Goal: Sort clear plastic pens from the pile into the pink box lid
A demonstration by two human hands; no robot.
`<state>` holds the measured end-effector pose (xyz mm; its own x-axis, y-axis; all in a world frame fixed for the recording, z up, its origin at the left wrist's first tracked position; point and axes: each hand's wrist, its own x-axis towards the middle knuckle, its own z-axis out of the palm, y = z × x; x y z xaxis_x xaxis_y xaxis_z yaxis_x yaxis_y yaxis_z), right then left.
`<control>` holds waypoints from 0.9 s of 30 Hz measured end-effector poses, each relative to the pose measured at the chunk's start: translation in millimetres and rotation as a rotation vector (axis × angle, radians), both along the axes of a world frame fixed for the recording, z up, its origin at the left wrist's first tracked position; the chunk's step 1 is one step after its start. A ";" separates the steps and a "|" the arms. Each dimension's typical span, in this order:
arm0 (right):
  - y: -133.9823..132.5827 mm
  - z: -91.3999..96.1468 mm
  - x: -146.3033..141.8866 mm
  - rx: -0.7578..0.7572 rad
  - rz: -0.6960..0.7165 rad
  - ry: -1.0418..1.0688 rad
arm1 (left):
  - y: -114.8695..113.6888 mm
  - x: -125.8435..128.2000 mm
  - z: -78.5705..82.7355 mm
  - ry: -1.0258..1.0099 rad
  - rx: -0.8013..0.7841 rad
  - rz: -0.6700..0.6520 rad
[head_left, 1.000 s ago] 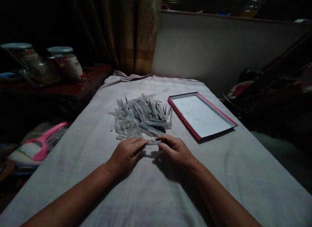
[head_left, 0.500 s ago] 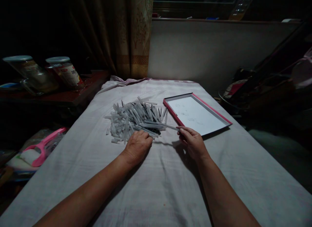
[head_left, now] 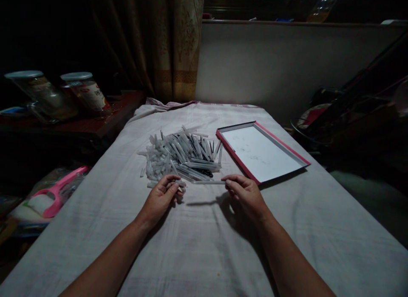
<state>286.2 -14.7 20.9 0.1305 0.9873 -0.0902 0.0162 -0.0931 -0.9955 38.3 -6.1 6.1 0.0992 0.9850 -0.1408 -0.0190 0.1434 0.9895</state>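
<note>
A heap of clear pen tubes, caps and dark refills (head_left: 181,157) lies on the cloth-covered table (head_left: 204,237). My right hand (head_left: 244,192) pinches one end of a clear pen tube (head_left: 207,182) that points left, just in front of the heap. My left hand (head_left: 161,197) is at the heap's near left edge, its fingers curled round a small clear cap (head_left: 178,187). The tube's free end and the cap are a short way apart.
A shallow red-edged box lid with a white inside (head_left: 261,150) lies right of the heap. Two lidded jars (head_left: 84,90) stand on a dark side table at the left. A pink-handled object (head_left: 55,188) lies lower left. Curtain and wall stand behind.
My right hand drew back from the box lid toward me with the tube. My left hand came off the heap with a small cap in its fingers.
</note>
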 end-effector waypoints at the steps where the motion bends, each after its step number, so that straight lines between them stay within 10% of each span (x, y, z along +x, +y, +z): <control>1: -0.5 0.2 -1.8 -0.004 0.002 -0.009 | -0.4 0.2 -0.7 -0.006 0.005 0.004; 20: -4.8 -4.5 -6.6 0.026 0.062 -0.106 | -4.8 7.5 -7.5 -0.106 -0.057 -0.002; 27: -7.1 -9.5 -5.9 0.027 0.483 -0.270 | -4.4 10.9 -3.5 -0.032 -0.088 -0.005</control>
